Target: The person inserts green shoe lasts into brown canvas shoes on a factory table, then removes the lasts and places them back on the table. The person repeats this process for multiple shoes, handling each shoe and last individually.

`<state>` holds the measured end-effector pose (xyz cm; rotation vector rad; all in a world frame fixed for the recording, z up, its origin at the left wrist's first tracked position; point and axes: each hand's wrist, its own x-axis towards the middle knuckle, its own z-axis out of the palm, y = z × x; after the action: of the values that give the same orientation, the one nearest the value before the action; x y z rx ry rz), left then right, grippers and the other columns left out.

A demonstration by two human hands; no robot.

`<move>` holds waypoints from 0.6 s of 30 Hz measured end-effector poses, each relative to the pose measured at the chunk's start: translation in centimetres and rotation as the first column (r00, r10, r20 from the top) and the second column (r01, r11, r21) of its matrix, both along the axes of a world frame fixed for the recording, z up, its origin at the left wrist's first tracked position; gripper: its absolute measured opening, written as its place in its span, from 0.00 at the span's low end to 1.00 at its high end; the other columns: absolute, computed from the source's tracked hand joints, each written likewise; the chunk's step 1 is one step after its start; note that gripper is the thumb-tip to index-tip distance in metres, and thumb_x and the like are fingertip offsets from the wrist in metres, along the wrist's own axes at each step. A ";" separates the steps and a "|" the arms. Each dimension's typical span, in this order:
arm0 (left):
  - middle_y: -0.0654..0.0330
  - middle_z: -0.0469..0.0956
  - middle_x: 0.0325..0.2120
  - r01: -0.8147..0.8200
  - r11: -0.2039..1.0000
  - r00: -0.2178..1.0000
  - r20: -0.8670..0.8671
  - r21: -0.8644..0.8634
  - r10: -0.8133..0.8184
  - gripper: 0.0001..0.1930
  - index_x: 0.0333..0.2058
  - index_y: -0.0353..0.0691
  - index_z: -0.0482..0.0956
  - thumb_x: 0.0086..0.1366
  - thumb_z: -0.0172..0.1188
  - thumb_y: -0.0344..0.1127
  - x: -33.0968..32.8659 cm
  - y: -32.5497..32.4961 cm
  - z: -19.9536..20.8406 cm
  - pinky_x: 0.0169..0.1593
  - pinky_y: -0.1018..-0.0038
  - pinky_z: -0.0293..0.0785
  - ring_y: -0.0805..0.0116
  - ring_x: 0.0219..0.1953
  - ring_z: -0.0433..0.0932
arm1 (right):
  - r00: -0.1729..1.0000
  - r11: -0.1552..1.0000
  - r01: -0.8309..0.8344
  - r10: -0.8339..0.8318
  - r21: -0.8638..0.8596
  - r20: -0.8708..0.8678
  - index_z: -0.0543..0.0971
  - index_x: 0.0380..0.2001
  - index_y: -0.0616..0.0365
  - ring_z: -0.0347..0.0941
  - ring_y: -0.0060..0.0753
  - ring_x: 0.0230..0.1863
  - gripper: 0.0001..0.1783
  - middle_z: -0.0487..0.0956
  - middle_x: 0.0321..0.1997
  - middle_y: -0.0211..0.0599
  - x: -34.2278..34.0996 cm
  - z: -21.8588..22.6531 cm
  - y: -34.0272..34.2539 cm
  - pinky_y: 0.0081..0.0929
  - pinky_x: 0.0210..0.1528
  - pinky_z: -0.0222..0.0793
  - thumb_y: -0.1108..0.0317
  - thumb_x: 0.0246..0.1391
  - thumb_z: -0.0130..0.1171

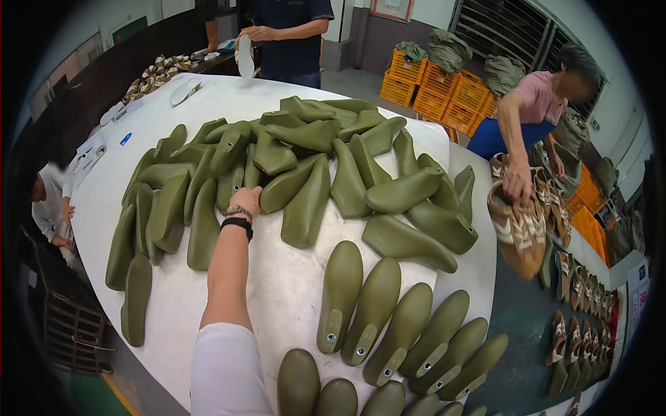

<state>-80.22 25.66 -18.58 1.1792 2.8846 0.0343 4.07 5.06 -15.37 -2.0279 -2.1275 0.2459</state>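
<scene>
My left hand point(245, 201) reaches out to a heap of olive-green shoe lasts, a bracelet and a black band on its wrist. Its fingers are closed at the near end of one shoe last point(230, 187) in the heap; part of the grip is hidden. Close beside the hand lie another last point(202, 225) to the left and one point(305, 208) to the right. Nearer to me, several lasts point(378, 298) lie side by side in rows, ringed holes showing in their ends. My right hand is out of view.
A white-topped table point(291, 277) carries the lasts. Across it, a person in dark clothes holds a pale sole point(245, 57). To the right, another person handles brown-and-white shoes point(517, 232) beside a rack. Orange crates point(437, 83) are stacked behind; a seated person is at left.
</scene>
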 end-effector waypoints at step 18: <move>0.34 0.59 0.55 0.230 0.947 0.971 0.015 0.223 -0.239 0.45 0.64 0.46 0.51 0.49 0.66 0.40 16.2 -15.6 1.3 0.57 0.60 0.65 0.37 0.52 0.66 | 1.000 0.994 0.028 -0.029 0.104 0.002 0.76 0.45 0.66 0.63 0.56 0.56 0.18 0.72 0.50 0.58 0.7 -0.9 0.1 0.43 0.60 0.57 0.64 0.56 0.53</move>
<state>-64.03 10.07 -17.25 1.5299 2.7384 0.3772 4.77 5.14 -16.29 -1.9999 -2.0662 0.1248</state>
